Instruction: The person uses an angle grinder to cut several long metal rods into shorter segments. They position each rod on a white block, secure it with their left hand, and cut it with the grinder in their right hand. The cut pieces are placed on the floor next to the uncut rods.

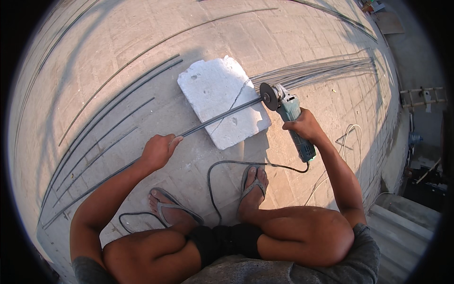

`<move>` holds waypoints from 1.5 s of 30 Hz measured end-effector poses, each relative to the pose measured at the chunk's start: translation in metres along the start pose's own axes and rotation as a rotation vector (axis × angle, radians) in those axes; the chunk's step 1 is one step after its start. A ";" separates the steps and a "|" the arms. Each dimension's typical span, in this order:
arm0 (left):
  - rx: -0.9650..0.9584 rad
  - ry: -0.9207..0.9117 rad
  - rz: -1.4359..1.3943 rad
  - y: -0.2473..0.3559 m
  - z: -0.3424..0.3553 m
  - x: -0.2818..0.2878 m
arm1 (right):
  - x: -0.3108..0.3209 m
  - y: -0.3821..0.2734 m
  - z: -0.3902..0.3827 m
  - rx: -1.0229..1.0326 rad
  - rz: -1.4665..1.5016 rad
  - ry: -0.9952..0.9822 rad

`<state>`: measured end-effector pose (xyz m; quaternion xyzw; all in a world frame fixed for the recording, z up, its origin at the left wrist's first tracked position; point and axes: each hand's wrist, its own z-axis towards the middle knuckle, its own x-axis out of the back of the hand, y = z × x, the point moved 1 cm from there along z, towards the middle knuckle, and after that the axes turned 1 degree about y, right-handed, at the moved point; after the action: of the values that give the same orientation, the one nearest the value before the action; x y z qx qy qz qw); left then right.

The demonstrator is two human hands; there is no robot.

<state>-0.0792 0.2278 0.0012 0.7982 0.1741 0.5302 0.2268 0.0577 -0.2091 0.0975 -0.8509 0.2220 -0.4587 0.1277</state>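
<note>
I squat on a concrete floor. My left hand (159,150) grips a long dark steel rod (222,115) that lies across a white block (221,106). My right hand (306,126) holds a teal angle grinder (289,115) by its body. The grinder's dark disc (269,96) sits at the rod's far end, just past the block's right edge. The grinder's black cable (236,164) loops back over the floor between my feet in sandals.
Several cut steel rods (101,128) lie in rows on the floor to my left. A bundle of long thin rods (321,68) fans out to the upper right. A white cord (347,137) lies at the right, near a drop edge and steps (402,222).
</note>
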 end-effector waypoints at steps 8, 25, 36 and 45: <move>-0.013 0.011 -0.010 -0.001 0.000 0.000 | 0.002 0.000 -0.004 -0.019 -0.013 -0.015; -0.027 0.028 -0.019 -0.002 -0.001 -0.001 | 0.000 0.012 -0.002 -0.020 -0.022 -0.039; -0.026 0.028 -0.005 -0.002 -0.001 -0.001 | -0.001 0.002 -0.001 -0.035 -0.014 -0.005; -0.014 0.011 0.009 -0.002 -0.002 -0.002 | -0.001 -0.004 0.000 -0.044 -0.013 0.001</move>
<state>-0.0814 0.2291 -0.0008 0.7946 0.1679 0.5366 0.2289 0.0585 -0.2055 0.0980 -0.8548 0.2266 -0.4548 0.1059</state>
